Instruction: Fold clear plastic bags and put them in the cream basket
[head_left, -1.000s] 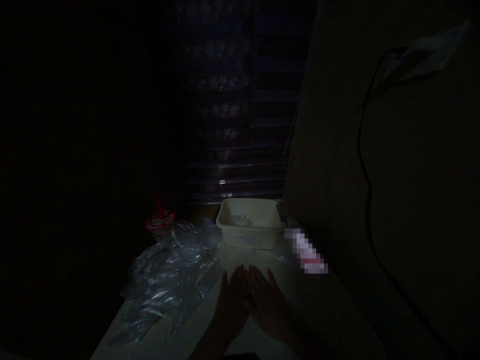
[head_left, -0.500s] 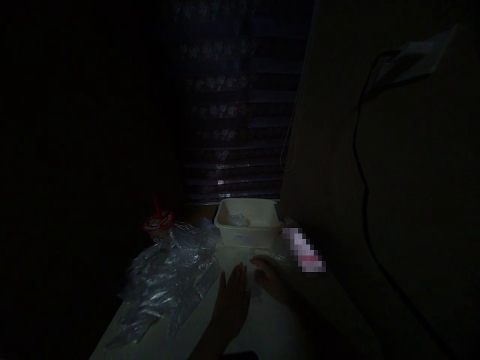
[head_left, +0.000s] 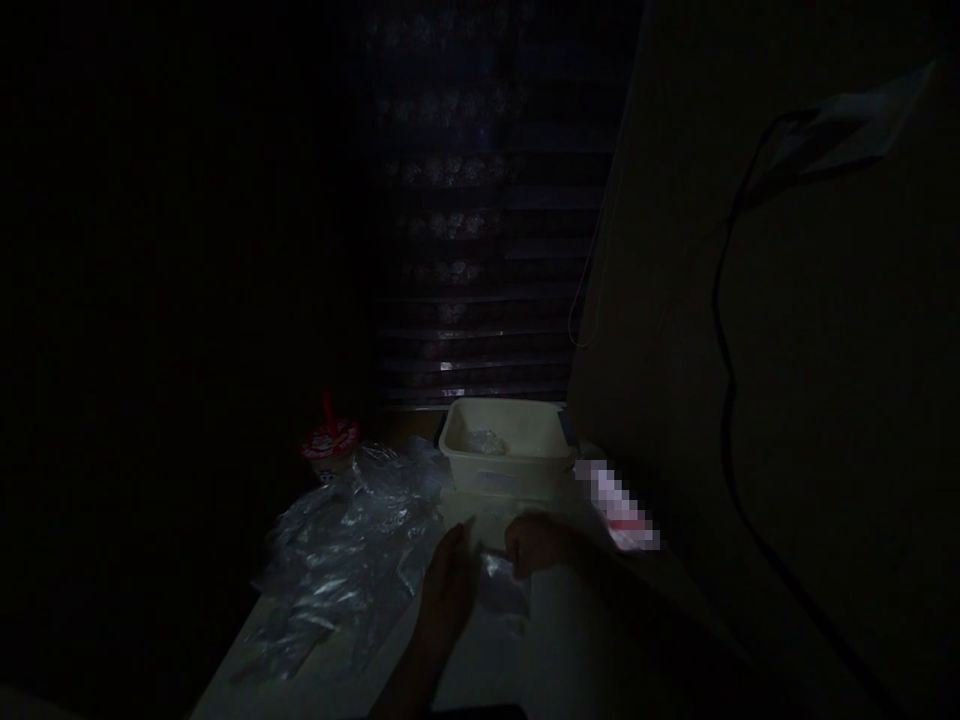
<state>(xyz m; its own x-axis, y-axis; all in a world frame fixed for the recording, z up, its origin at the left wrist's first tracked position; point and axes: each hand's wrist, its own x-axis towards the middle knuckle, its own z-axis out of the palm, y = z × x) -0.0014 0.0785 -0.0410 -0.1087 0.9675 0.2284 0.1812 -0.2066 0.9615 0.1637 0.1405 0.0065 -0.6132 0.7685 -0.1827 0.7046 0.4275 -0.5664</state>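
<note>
In dim light, a small clear plastic bag (head_left: 504,590) hangs between my two hands above the table. My right hand (head_left: 541,545) is closed, its fingers pinching the bag's upper right edge. At the bag's left side is my left hand (head_left: 448,590), fingers drawn together and turned edge-on; it seems to grip the upper left edge, though the fingertips are dark. A loose pile of clear plastic bags (head_left: 345,560) spreads over the table to the left of my left hand. Beyond both hands stands a cream plastic basin (head_left: 510,470) with some crumpled clear plastic (head_left: 484,441) inside.
A cup with a red lid and straw (head_left: 330,445) stands at the back left, behind the pile. Right of the basin lies a pixelated pink-and-white item (head_left: 619,505). A black cable (head_left: 724,350) runs down the right wall. Blinds (head_left: 465,250) cover the back.
My left hand has risen from lying flat and its fingers have drawn together. My right hand has closed on the bag, which now shows lifted between the hands. The view has shifted slightly.
</note>
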